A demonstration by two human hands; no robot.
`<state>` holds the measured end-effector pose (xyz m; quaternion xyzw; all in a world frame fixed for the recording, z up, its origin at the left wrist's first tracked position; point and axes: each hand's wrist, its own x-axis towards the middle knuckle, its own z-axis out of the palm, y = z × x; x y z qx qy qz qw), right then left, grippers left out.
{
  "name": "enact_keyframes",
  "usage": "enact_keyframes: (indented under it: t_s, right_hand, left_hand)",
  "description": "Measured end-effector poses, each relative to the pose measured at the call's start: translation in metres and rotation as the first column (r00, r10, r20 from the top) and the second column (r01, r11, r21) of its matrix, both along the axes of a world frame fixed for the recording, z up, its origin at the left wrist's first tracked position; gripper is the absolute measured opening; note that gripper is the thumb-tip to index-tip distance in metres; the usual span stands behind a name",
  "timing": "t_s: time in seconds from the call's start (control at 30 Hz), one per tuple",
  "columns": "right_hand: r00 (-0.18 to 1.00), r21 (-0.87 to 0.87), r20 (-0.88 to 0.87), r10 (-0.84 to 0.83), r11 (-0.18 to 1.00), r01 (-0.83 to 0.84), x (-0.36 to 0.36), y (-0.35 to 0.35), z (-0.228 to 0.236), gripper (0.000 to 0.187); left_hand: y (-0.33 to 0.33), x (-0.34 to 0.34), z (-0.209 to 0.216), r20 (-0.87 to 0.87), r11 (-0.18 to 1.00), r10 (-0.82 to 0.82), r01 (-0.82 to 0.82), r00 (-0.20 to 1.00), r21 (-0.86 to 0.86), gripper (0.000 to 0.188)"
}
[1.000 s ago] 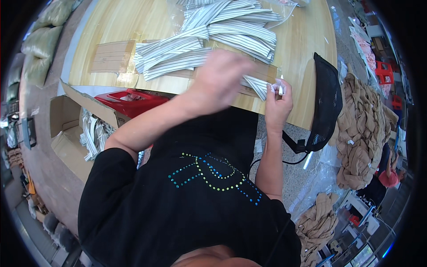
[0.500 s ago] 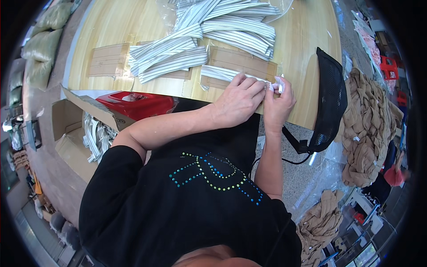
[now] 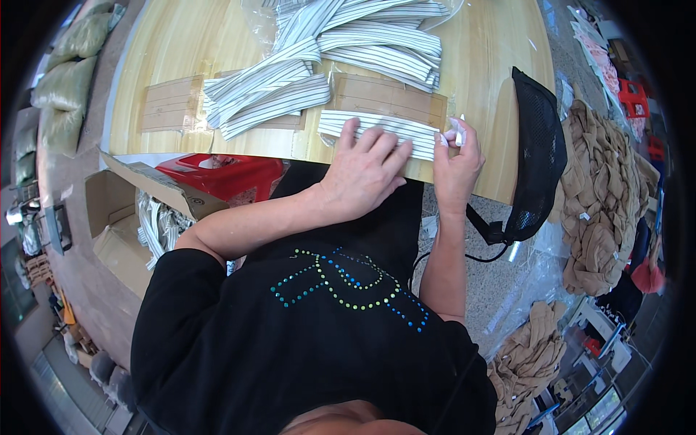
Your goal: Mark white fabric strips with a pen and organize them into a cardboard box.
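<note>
A table (image 3: 493, 43) with a pale wood-grain top and a curved left edge carries everything here. Flat pieces of brown cardboard lie on it: one at the left (image 3: 168, 107), taped down along its right side, and a larger one at the right (image 3: 391, 96). Crossed striped bundles (image 3: 264, 83) rest over cardboard between them. Farther off lies a bigger striped heap (image 3: 384, 43), with clear plastic (image 3: 255, 18) showing at its left. A single striped strip (image 3: 333, 123) lies flattened along the right cardboard's near side. A small white scrap (image 3: 533, 45) sits far right.
</note>
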<state>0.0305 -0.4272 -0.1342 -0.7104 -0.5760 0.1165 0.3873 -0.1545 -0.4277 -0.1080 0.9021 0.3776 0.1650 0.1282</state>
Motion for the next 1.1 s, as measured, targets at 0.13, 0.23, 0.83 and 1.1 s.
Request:
enact_keyframes:
  t_s: [0.13, 0.23, 0.83, 1.1]
  right_hand:
    - [1.000, 0.007, 0.000, -0.020, 1.000, 0.020, 0.000, -0.001, 0.001, 0.030]
    - [1.000, 0.023, 0.021, -0.016, 1.000, 0.015, 0.001, -0.001, 0.000, 0.031]
    - [0.989, 0.059, 0.126, -0.079, 0.996, 0.072, -0.003, -0.002, -0.006, 0.037]
    - [0.994, 0.005, 0.086, -0.069, 0.998, 0.068, -0.004, -0.002, -0.007, 0.038]
  left_hand:
    - [0.008, -0.008, 0.006, -0.045, 1.000, 0.013, -0.012, 0.999, 0.021, 0.052]
    - [0.011, -0.026, 0.007, -0.037, 0.998, 0.043, -0.042, 0.998, 0.045, 0.042]
    - [0.010, 0.021, -0.015, -0.031, 0.982, -0.137, 0.140, 0.990, 0.126, 0.057]
    - [0.005, 0.024, -0.013, -0.139, 0.986, -0.139, 0.150, 0.980, 0.073, 0.064]
